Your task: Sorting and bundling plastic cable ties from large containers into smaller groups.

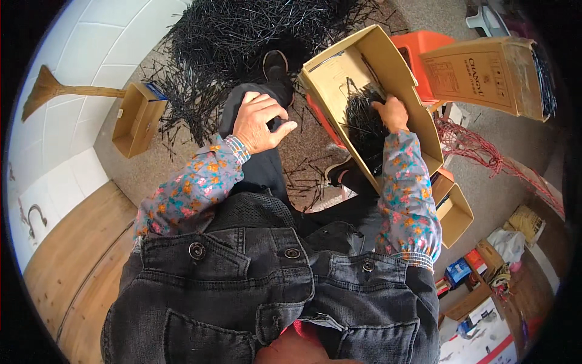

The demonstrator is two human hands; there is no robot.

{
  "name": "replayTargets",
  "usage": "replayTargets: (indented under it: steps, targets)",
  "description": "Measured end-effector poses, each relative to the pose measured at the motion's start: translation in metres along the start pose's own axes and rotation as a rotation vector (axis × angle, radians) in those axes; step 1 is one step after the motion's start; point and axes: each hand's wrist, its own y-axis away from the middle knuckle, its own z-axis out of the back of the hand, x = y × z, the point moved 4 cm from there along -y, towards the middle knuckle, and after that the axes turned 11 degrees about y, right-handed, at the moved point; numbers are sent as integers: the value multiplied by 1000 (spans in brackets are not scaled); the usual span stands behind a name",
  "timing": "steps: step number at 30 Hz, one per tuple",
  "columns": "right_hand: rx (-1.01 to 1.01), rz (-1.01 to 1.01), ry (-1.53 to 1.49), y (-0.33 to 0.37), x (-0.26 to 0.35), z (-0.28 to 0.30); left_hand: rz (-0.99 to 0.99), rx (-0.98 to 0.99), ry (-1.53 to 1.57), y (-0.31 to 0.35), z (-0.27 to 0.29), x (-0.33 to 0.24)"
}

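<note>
In front of my left thigh hovers my left hand (260, 123), its fingers bent and the thumb apart from them, with nothing visible between. My right hand (394, 114) reaches into an open cardboard box (333, 74), near the box's right wall. The thumb points left over a heap of thin black sticks (362, 124) inside that box; the other fingers are mostly hidden, so I cannot tell whether they grip any. The box leans toward me beside my right leg. A large pile of similar black sticks (242, 42) covers the floor ahead of my feet.
At the left, a small open cardboard box (126, 124) stands by a straw broom (45, 92) and white tiled wall. A red stool (418, 54) and a taped carton (479, 76) with black sticks are far right, near tangled red cords (473, 145). Another small box (454, 215) sits nearer.
</note>
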Motion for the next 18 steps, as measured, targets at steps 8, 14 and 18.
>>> replayTargets:
  steps: [8, 14, 18]
  targets:
    - [89, 84, 272, 2, 14, -6, -11, 10, 1, -2, -1, -1]
    - [-17, 213, 300, 4, 20, -9, 29, 31, -34, 0, -4, -1]
    - [-353, 334, 333, 35, 25, 13, 16, 14, -60, 3, -5, -1]
